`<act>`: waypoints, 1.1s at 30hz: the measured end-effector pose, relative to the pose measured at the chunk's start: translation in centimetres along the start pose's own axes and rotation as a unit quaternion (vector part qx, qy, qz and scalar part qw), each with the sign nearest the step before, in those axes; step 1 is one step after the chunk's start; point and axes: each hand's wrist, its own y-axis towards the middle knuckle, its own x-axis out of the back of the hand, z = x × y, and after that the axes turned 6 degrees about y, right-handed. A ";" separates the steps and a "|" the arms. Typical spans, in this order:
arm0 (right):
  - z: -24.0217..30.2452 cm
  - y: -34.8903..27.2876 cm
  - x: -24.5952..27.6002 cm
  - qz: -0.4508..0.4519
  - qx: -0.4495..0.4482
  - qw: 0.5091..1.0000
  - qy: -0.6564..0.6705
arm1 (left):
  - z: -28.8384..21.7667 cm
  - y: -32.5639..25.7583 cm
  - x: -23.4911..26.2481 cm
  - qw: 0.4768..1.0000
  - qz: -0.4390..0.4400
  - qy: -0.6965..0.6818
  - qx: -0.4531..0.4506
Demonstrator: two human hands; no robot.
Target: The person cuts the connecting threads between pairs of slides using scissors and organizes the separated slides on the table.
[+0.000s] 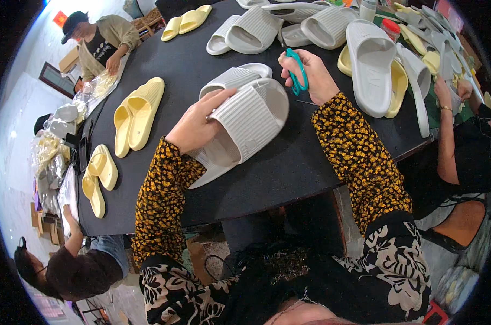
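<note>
A grey ribbed slide sandal (251, 122) is tilted above the dark table in front of me. My left hand (199, 122) grips it by the strap, thumb and fingers closed on the strap's edge. Behind it, partly hidden, a second grey slide (229, 79) shows its strap and sole. To the right, my right hand (313, 76) is closed round the teal handles of a pair of scissors (298, 70). Their dark blades point up and away from me, apart from the held sandal.
Several grey slides (253, 32) lie at the table's far side. More grey slides (370, 70) and yellow ones are heaped at right, by a red-lidded jar (390, 27). Yellow pairs (138, 116) line the left of the black table (288, 168). Other people work around the table's edge.
</note>
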 end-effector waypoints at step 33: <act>-1.3 -0.3 -1.1 0.090 -0.026 0.982 -0.167 | 1.5 -2.0 -0.8 0.966 -0.131 -0.177 0.132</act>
